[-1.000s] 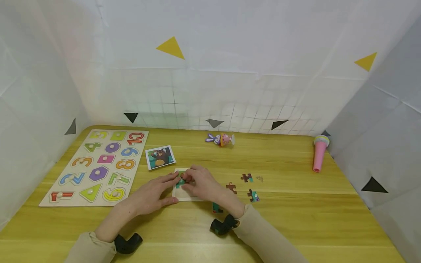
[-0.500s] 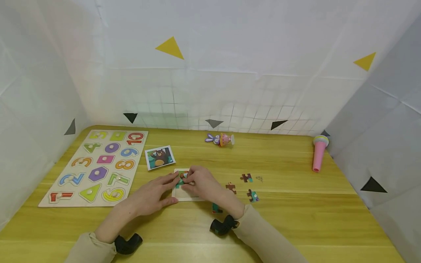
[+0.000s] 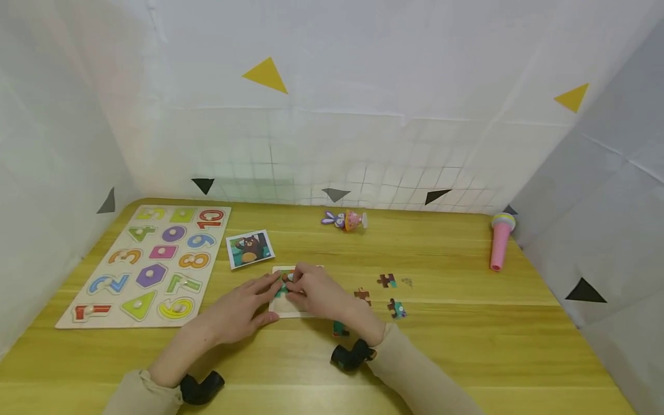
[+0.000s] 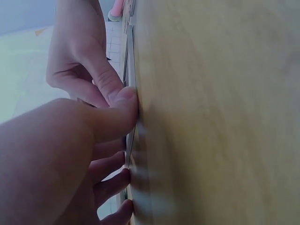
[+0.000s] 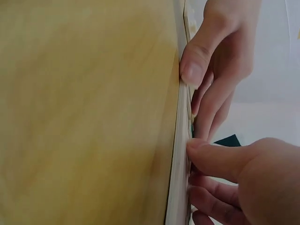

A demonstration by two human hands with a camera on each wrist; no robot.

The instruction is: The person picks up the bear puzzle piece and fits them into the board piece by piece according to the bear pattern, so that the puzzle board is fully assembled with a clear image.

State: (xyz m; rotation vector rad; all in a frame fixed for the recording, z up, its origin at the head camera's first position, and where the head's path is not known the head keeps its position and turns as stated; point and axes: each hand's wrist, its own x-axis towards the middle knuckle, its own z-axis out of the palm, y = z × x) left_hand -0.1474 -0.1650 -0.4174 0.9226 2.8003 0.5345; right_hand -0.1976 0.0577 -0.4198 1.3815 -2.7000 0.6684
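A small pale puzzle tray [image 3: 282, 308] lies flat on the wooden table, with some teal and brown picture pieces in its upper left part. My left hand [image 3: 236, 311] rests along the tray's left edge, fingers stretched out; in the left wrist view its thumb [image 4: 123, 110] touches the rim. Over the tray, my right hand [image 3: 321, 294] pinches a brown jigsaw piece [image 3: 288, 278], mostly covered by its fingers. Right of the tray lie loose jigsaw pieces: brown [image 3: 362, 296], brown and teal [image 3: 386, 280], teal [image 3: 397, 309], and a dark green one [image 3: 340, 328] partly under the right wrist.
A bear picture card [image 3: 250, 249] lies behind the left hand. A number-and-shape board [image 3: 116, 300] takes up the table's left side. At the back is a rabbit figurine [image 3: 344, 219]; a pink toy microphone [image 3: 500, 245] lies far right. White sheets [image 3: 332, 138] enclose the table.
The head view has shifted slightly, so everything appears a little further left. Both hands keep almost the same place on the tray; the right fingers have moved only minutely.
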